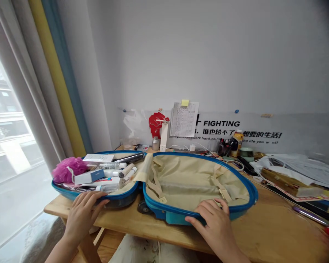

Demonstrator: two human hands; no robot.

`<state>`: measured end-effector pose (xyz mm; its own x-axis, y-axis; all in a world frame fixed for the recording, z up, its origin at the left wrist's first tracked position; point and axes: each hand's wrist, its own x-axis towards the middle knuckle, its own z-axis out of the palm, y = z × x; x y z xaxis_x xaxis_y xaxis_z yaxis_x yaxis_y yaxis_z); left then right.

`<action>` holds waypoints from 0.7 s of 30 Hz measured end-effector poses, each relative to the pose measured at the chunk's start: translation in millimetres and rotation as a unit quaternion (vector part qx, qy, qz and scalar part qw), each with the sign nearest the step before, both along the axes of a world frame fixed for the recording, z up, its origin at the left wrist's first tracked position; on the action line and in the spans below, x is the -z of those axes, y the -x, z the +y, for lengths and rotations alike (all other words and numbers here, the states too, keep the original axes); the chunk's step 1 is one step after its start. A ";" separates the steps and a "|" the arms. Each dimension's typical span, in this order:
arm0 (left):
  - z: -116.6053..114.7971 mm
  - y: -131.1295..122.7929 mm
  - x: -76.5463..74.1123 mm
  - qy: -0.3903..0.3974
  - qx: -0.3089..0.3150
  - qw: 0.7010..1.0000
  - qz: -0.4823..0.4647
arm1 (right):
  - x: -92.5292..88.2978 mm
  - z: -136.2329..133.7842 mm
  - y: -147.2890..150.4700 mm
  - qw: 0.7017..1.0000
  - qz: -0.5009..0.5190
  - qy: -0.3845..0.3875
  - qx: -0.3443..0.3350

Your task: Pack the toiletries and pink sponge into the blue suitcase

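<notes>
A small blue suitcase point(170, 211) lies unfolded on the wooden table, its two halves side by side. My left hand point(83, 209) has its fingers hooked over the front rim of the left half. On the front rim of the right half, my right hand point(214, 219) grips with thumb outside and fingers over the edge. The left half holds a pink bath puff point(70, 170), a blue-and-white box point(90, 176), a white box point(98, 157) and several tubes and bottles. Beige lining point(181, 179) and straps point(222, 188) show in the right half.
Behind the suitcase stand a white lamp point(164, 137) and a small jar point(155, 143). An orange-labelled bottle point(237, 142), papers point(293, 170), a gold-brown pouch point(283, 182) and a purple pen point(311, 215) lie to the right. Curtains point(41, 73) hang at the left window.
</notes>
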<state>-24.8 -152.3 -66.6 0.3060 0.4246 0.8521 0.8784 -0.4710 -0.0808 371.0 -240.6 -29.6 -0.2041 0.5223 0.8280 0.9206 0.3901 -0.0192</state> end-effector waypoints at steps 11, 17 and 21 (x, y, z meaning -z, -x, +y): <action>9.4 26.4 7.0 0.059 -0.024 0.998 -0.028 | 22.4 19.6 -2.5 0.998 0.008 -0.063 -0.005; 6.6 19.8 5.0 0.053 -0.024 0.997 -0.057 | 43.7 25.2 -58.5 0.987 -0.029 -0.137 0.082; 5.2 15.8 -0.4 0.081 -0.016 0.992 -0.099 | 50.2 27.4 -64.9 0.987 -0.009 -0.146 0.069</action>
<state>-40.6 -147.1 -66.2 0.1239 0.5673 0.8141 0.8842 -0.4356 0.1689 435.9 -213.2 -79.8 -0.1639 0.2851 0.9444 0.9643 0.2480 0.0925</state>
